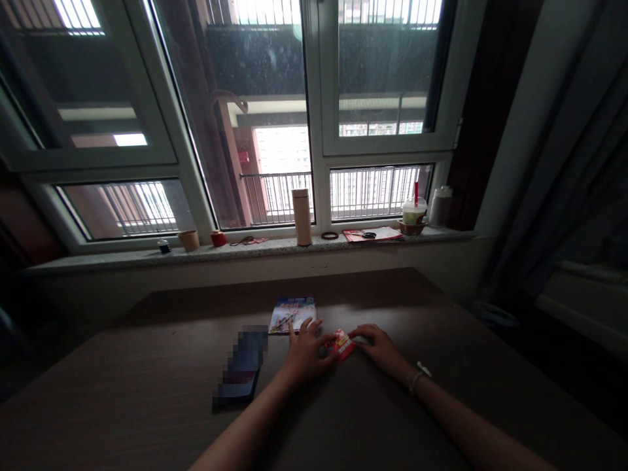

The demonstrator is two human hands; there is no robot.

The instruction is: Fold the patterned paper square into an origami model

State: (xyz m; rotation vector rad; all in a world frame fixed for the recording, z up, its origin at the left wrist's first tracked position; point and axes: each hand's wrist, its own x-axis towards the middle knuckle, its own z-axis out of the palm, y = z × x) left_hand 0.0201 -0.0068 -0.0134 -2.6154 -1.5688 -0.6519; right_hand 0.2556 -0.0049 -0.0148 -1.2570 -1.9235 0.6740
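A small red packet (346, 348) with white and yellow print lies at the middle of the dark table, between my two hands. My left hand (308, 350) has its thumb and index finger closed on the packet's left side, its other fingers spread. At the right edge of the packet, my right hand (380, 347) pinches with bent fingers; a bracelet (418, 378) circles that wrist. Just beyond my left fingers lies a blue printed booklet (290, 313). To the left rests a dark, phone-like object (241, 366), partly blurred out.
Along the windowsill (235, 256) stand a paper cup (188, 241), a red jar (218, 238), a beige thermos bottle (301, 219) and a drink cup with a red straw (415, 210). Scissors (367, 235) lie on papers there. The dark table (161, 353) reaches nearly to the wall.
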